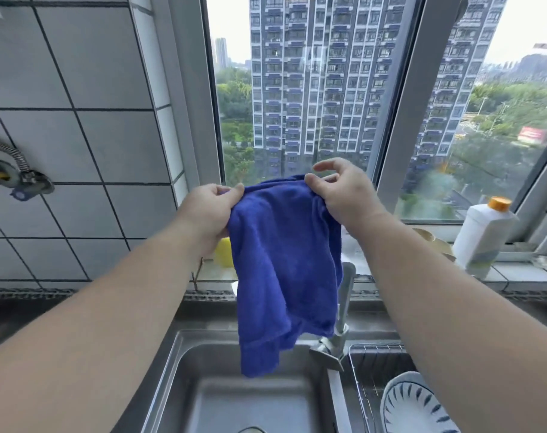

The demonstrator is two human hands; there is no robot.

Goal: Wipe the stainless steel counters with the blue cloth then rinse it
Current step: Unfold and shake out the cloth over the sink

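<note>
Two bare forearms reach forward over the steel sink [184,367], and the left hand [208,210] and right hand [344,195] hold the blue cloth [284,270] up between them in front of the window [312,89]. The left fingers [234,192] curl round one top corner, while the right thumb and fingers [312,182] pinch the other, the forefinger lifted free above it. The cloth hangs down loose over the sink basin, covering part of the tap [344,307], with a white bottle [481,232] on the sill to the right.
</note>
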